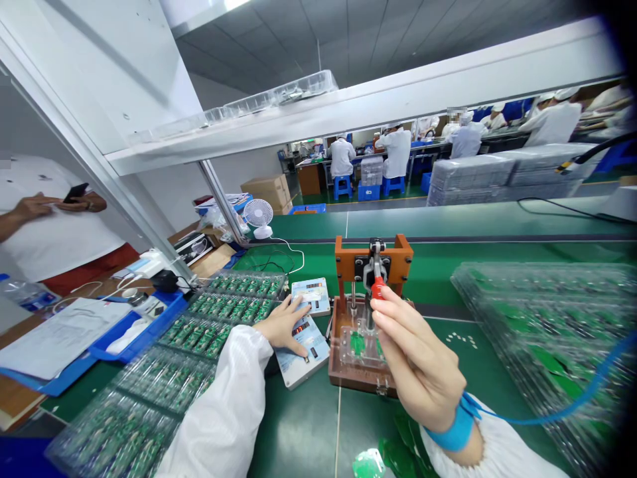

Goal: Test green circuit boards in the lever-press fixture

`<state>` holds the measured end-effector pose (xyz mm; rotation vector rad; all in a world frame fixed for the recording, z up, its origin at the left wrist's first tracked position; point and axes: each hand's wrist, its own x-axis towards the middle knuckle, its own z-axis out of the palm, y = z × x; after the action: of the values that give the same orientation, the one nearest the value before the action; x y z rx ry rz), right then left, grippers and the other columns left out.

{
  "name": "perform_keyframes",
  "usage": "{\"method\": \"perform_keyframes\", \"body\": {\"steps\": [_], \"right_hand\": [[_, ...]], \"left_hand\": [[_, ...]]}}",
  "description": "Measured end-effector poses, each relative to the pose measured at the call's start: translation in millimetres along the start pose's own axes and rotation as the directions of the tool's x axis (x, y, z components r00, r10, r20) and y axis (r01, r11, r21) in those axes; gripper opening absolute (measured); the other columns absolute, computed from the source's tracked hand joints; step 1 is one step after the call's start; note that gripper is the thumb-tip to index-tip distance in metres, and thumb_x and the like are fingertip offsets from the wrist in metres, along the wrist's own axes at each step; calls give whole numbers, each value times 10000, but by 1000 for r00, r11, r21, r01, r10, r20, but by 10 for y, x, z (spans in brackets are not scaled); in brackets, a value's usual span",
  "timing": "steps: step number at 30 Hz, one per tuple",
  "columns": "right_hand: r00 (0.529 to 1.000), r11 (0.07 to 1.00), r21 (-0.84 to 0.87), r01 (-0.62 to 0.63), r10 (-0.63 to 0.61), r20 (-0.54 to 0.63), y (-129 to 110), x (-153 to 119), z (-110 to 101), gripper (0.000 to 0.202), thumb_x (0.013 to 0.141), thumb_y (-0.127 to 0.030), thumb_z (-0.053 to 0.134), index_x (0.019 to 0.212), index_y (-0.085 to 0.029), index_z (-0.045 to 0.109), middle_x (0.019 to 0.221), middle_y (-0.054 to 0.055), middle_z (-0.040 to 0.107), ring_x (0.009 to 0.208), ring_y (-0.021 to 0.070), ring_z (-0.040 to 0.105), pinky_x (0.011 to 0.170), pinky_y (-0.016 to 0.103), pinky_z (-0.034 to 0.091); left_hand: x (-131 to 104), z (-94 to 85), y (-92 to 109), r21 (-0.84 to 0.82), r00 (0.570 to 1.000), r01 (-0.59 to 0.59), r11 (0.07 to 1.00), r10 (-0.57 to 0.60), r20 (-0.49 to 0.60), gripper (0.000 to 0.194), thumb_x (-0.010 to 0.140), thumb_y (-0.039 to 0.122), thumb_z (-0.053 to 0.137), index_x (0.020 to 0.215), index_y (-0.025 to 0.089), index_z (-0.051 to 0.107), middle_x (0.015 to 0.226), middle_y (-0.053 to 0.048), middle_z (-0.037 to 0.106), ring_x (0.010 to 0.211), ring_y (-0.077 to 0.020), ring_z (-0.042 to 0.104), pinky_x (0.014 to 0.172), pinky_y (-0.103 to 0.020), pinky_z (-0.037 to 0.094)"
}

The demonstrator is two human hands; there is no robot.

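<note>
My right hand [418, 352] is closed around the red-tipped lever handle [378, 287] of a toggle clamp. That clamp sits on an orange and brown test fixture [343, 265], where a clear plate [368, 358] lies over green circuit boards [357, 342]. My left hand [284, 326] rests with fingers spread on a white meter box [303, 362] with a lit red display. Behind it is a second white meter box [312, 292], which the fingertips reach toward. A blue wrist strap [455, 425] circles my right wrist.
Clear trays of green boards [199, 338] line the left; more stacked trays [537, 332] stand at right. Loose green boards [393, 458] lie in front of the fixture, small white pieces [460, 340] beside it. A small fan [259, 216] stands behind. A person [54, 219] holds a phone at left.
</note>
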<state>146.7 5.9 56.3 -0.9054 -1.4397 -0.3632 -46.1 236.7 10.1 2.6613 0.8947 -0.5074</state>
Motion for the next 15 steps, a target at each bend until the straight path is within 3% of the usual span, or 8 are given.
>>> {"method": "perform_keyframes", "body": {"steps": [15], "right_hand": [[1000, 1000, 12, 25, -25, -13, 16, -4, 29, 646, 879, 114, 577, 1437, -210, 596, 1399, 50, 654, 1363, 282, 572, 1155, 457, 518]], "left_hand": [[30, -42, 30, 39, 996, 27, 999, -30, 82, 1384, 585, 719, 858, 1656, 207, 147, 1710, -133, -67, 1550, -444, -126, 1260, -585, 85]]}}
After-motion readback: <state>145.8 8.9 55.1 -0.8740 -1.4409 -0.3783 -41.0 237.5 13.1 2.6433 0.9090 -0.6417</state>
